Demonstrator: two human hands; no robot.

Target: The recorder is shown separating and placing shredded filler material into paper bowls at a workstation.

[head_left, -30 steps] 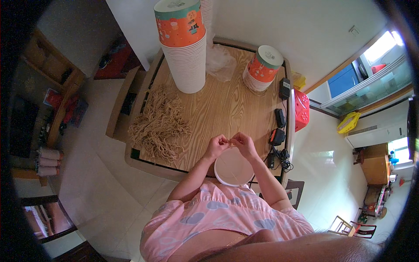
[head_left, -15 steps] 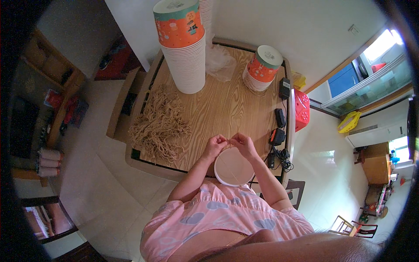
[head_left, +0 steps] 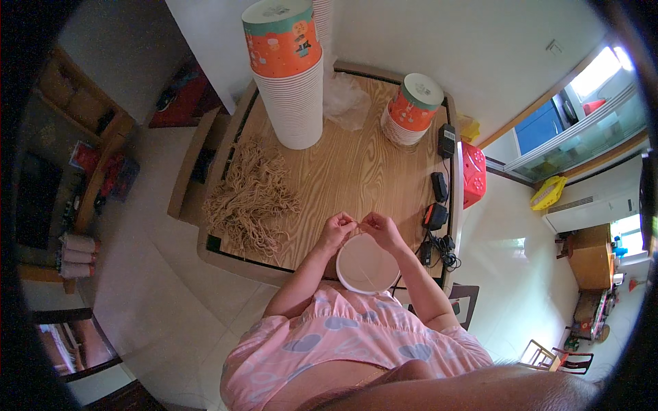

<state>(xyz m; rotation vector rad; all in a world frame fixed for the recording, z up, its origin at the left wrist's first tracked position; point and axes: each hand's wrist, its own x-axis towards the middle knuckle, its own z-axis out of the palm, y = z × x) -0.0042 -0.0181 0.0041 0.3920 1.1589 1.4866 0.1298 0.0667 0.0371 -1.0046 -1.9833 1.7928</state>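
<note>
A white paper bucket (head_left: 368, 264) sits mouth up between my forearms at the near table edge, against my pink dress. A thin pale strand lies across its inside. My left hand (head_left: 337, 230) and my right hand (head_left: 381, 229) meet just over the bucket's far rim, fingertips pinched together on what looks like a thin cord (head_left: 359, 227); most of it is hidden by the fingers. To the left of my hands lies a loose pile of tan cords (head_left: 253, 195) on the wood-grain table (head_left: 336, 171).
A tall stack of upturned buckets (head_left: 291, 103) stands at the far left, beside a clear plastic bag (head_left: 345, 99). A shorter bucket stack (head_left: 411, 109) is at the far right. Black adapters (head_left: 439, 185) and cables line the right edge, near a red plastic stool (head_left: 473, 175).
Both hands keep their pinch over the rim, with only slight finger movement. The bucket has shifted very slightly toward me.
</note>
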